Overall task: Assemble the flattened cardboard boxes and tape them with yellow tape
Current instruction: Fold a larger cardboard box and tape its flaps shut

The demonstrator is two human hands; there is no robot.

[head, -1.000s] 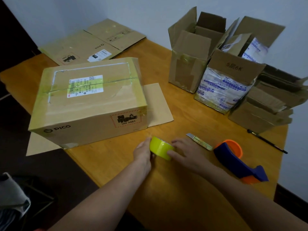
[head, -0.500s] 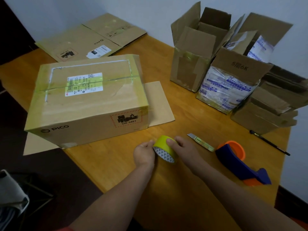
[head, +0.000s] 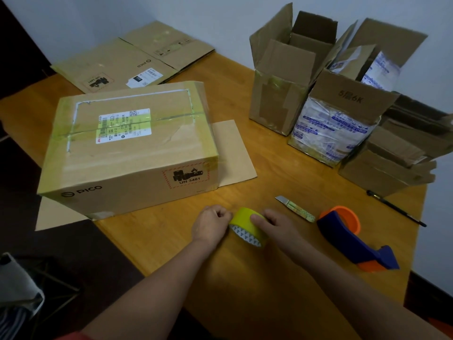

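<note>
Right grip (head: 277, 225) clasps the tape (head: 245, 220) so the left grip (head: 212, 223), pinching its rim, can likely pick the end free.

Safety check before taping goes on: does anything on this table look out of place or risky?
The utility knife lies with its blade out, close to the right hand. The PICO box overhangs the table's left edge.

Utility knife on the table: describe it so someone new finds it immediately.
On the table, look between the yellow tape roll and the blue-and-orange tape dispenser. The utility knife lies there: slim, pale green, with a bare metal blade, unlike the black pen farther right.
</note>
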